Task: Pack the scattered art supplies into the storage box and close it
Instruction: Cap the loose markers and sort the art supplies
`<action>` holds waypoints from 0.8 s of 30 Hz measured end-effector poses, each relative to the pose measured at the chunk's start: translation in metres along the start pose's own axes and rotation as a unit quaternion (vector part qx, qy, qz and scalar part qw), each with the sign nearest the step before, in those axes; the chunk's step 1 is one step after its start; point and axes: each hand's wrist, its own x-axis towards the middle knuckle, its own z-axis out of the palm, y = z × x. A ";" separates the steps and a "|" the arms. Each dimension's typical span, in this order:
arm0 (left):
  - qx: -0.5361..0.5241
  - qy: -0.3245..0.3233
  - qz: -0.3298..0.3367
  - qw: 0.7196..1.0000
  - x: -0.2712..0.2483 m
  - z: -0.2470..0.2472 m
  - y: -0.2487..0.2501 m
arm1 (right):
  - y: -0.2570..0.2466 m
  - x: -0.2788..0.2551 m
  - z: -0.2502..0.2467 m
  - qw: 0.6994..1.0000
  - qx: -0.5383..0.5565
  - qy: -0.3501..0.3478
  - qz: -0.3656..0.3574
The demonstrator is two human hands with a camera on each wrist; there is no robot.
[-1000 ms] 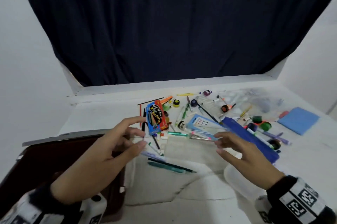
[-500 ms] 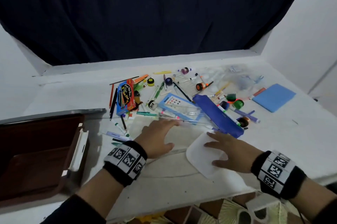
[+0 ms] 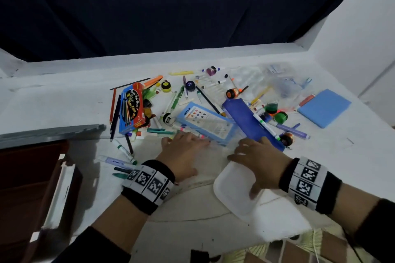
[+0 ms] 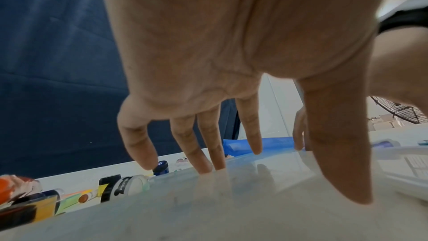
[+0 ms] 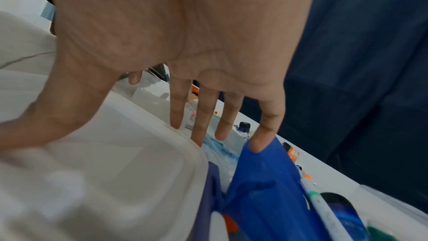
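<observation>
Your left hand lies flat, fingers straight, on a clear flat plastic lid on the white desk. Your right hand is spread too — thumb on a white rounded plastic tray, little finger touching the long blue pencil case. The scattered pens and paint pots lie just beyond the lid; the dark brown storage box stands open well left of it.

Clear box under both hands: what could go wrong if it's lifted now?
1. The blue pencil case lies against the clear box with a marker on top; lifting may roll it off.
2. The white tray under the right hand sits near the table's near edge and may slide off.
</observation>
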 end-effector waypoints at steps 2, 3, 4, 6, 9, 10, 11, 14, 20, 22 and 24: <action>0.001 0.000 0.006 1.000 0.000 0.000 -0.001 | 0.000 0.005 -0.004 1.000 -0.018 -0.010 -0.005; -0.002 0.000 0.009 1.000 0.000 -0.001 -0.003 | -0.001 0.007 -0.006 1.000 -0.018 -0.011 -0.007; -0.006 0.001 0.011 1.000 0.000 -0.001 -0.004 | -0.002 0.007 -0.009 1.000 -0.014 -0.006 -0.008; -0.008 0.005 0.013 1.000 0.000 0.000 -0.006 | -0.004 0.006 -0.015 0.999 0.004 0.032 -0.017; -0.017 0.011 0.018 1.000 0.000 0.002 -0.009 | -0.001 0.003 -0.020 0.992 0.025 0.121 -0.035; -0.022 0.013 0.019 0.999 0.000 0.002 -0.010 | 0.001 0.001 -0.023 0.987 0.042 0.150 -0.040; -0.028 0.014 0.019 0.999 0.000 0.003 -0.010 | 0.005 -0.002 -0.026 0.984 0.065 0.163 -0.042; -0.045 0.021 0.013 0.999 -0.001 0.005 -0.010 | 0.023 -0.011 -0.034 0.974 0.121 0.189 -0.038; -0.042 0.016 -0.034 0.998 -0.003 0.004 0.000 | 0.083 -0.031 -0.022 0.886 0.333 0.320 0.035; -0.019 0.015 -0.058 0.998 -0.003 0.002 0.010 | 0.101 -0.041 -0.007 0.821 0.401 0.389 0.121; 0.007 0.012 -0.078 0.997 -0.004 0.000 0.021 | 0.117 -0.047 0.010 0.762 0.434 0.441 0.191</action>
